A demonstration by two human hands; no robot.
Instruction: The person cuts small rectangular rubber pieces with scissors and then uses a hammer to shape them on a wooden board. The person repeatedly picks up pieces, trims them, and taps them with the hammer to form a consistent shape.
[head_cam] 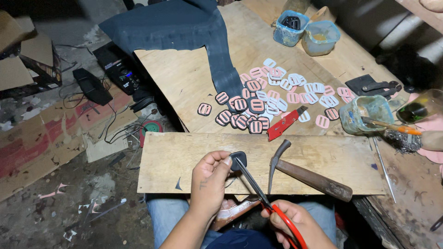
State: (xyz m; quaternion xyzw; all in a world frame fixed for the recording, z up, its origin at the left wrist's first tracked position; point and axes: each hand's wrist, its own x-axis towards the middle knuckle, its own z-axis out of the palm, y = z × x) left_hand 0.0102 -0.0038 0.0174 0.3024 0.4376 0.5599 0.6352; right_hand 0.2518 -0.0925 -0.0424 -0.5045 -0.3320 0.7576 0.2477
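A big wooden surface (194, 78) is lying under everything, and the dusty floor (55, 203) with bits of cardboard is showing at the left. A long dark cloth (184, 27) is hanging over the far end of the surface. A wooden board (184, 161) is sitting across the person's lap, right in front of the hands.

Many small pink and white buckle shapes (277, 92) are lying in a pile past the board, some with black pieces on top. A hammer (304, 177) with a brown handle is resting on the board, near the right hand. A red box cutter (286, 123) is lying at the far edge of the board. Two plastic tubs (304, 30) are standing at the far end, and a jar (364, 113) with a brush in it is standing at the right.

The left hand (210, 182) is closing its grip on a small black piece (239, 160), pinching it between thumb and fingertips just above the board. The right hand (300, 223) is wrapping its grip tight around the red handles of the scissors (258, 193). The dark blades are pointing up and left, and their tips are touching the black piece. I cannot tell how far the blades are open.
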